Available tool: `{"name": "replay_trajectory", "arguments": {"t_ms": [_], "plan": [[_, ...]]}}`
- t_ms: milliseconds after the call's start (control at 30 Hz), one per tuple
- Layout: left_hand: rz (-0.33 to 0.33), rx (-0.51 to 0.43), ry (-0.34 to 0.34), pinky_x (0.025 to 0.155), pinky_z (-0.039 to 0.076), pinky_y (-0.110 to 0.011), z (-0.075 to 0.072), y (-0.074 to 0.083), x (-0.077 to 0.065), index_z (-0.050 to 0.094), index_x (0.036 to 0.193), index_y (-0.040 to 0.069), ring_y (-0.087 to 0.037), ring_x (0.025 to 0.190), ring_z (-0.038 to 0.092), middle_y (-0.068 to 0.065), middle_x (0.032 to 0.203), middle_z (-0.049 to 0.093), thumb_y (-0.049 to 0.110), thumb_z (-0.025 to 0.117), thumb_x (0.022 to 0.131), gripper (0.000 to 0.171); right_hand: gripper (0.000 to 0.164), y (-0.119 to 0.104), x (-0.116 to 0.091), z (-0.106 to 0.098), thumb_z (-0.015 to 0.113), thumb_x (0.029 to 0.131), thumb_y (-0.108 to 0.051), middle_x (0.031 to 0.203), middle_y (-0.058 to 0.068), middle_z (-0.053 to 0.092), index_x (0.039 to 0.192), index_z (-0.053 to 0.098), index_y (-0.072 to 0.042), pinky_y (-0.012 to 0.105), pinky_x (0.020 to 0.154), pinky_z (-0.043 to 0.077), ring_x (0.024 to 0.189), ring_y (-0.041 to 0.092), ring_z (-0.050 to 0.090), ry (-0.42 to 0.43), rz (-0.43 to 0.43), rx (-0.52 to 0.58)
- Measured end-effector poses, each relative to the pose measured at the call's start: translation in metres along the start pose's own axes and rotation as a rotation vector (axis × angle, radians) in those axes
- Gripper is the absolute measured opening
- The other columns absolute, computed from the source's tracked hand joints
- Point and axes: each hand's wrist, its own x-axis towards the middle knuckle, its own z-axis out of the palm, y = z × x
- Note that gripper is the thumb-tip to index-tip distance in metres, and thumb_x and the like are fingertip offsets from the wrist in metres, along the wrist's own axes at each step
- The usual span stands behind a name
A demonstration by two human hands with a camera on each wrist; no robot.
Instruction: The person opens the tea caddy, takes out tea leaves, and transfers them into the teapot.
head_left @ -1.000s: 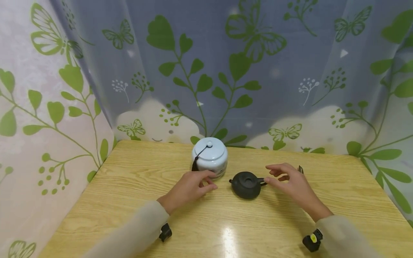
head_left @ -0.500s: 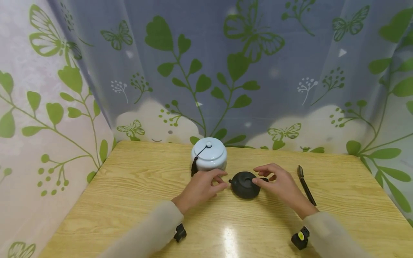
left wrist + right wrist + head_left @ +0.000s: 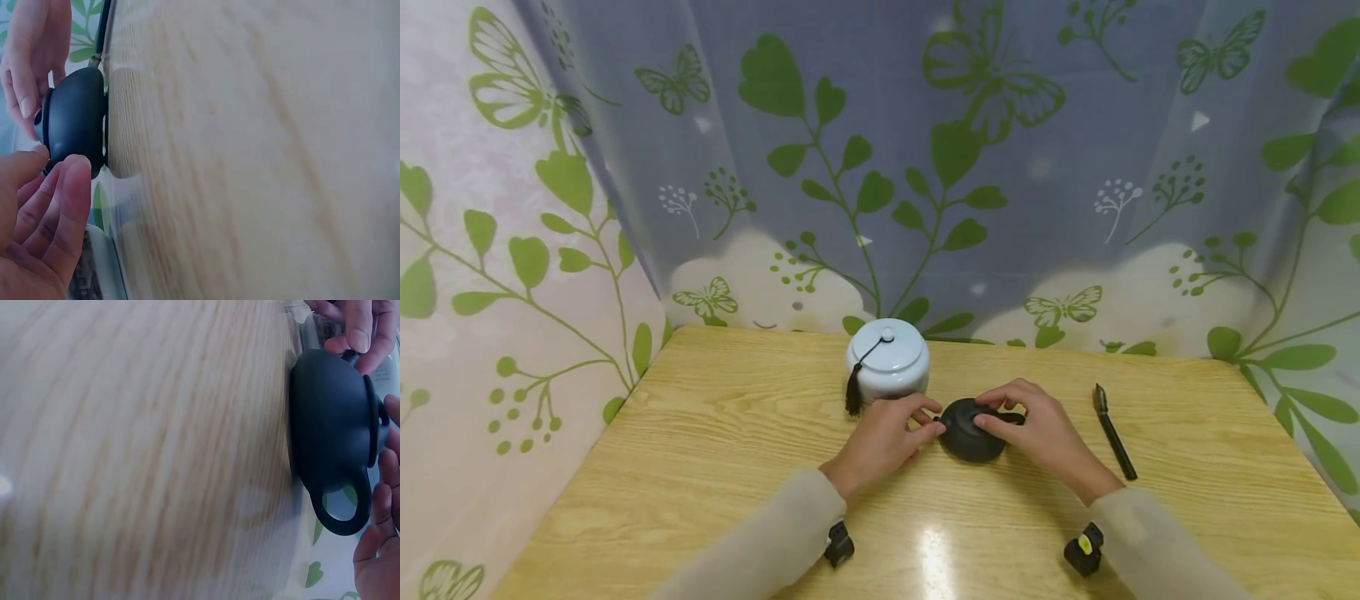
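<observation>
A small dark teapot [image 3: 972,447] stands on the table. My left hand [image 3: 883,437] is at its left side, where thumb and fingers pinch the short spout [image 3: 350,357], best seen in the right wrist view. My right hand [image 3: 1037,429] reaches over the top from the right, with thumb and fingertips on either side of the knob on the lid [image 3: 374,419]. The lid is seated on the pot. In the right wrist view the loop handle [image 3: 342,531] points away from the spout, with no fingers through it.
A pale lidded jar [image 3: 891,375] with a black tassel [image 3: 853,393] stands just behind my left hand. Right of my right hand lies a slim black pen-like stick [image 3: 1116,435] with a shiny end. Patterned curtain [image 3: 880,167] hangs behind the wooden table [image 3: 722,400].
My left hand has moved right, from in front of the jar to the teapot's spout. My right hand has moved left, from beside the handle onto the lid knob. The teapot stays in place.
</observation>
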Motion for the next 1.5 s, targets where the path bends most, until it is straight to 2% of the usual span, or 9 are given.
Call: {"name": "replay_trajectory", "arguments": {"t_ms": [267,1033,1233,1500], "plan": [[-0.022,-0.01,0.002,0.049,0.057,-0.022,0.003,0.0,0.002,0.079,0.12,0.011,-0.01,0.055,0.07,-0.007,0.105,0.082,0.022,0.077,0.105,0.019,0.019,0.001,0.002,0.004,0.083,0.1,-0.035,0.109,-0.004,0.07,0.115,0.083,-0.024,0.041,0.089,0.052,0.105,0.02,0.061,0.0,0.012,-0.006],[-0.024,0.024,-0.026,0.05,0.058,-0.022,0.003,0.002,0.004,0.078,0.12,0.013,-0.01,0.057,0.069,-0.004,0.103,0.079,0.02,0.074,0.107,0.015,0.012,-0.003,0.004,0.0,0.08,0.102,-0.036,0.106,-0.007,0.069,0.108,0.083,-0.026,0.034,0.085,0.05,0.101,0.017,0.058,0.001,0.01,0.008],[-0.012,0.034,-0.025,0.05,0.057,-0.022,0.003,0.001,0.004,0.078,0.12,0.013,-0.01,0.057,0.069,-0.003,0.102,0.079,0.02,0.074,0.107,0.015,0.01,-0.008,0.0,-0.006,0.081,0.101,-0.035,0.106,-0.007,0.069,0.107,0.082,-0.027,0.034,0.085,0.05,0.101,0.019,0.059,0.008,0.0,0.016],[-0.021,0.025,-0.037,0.051,0.058,-0.021,0.003,0.0,0.005,0.077,0.121,0.013,-0.011,0.059,0.071,-0.003,0.102,0.078,0.02,0.073,0.107,0.017,0.005,-0.016,-0.015,-0.01,0.082,0.101,-0.03,0.101,-0.006,0.065,0.103,0.08,-0.026,0.027,0.079,0.051,0.093,0.019,0.059,-0.019,-0.025,0.075]]}}
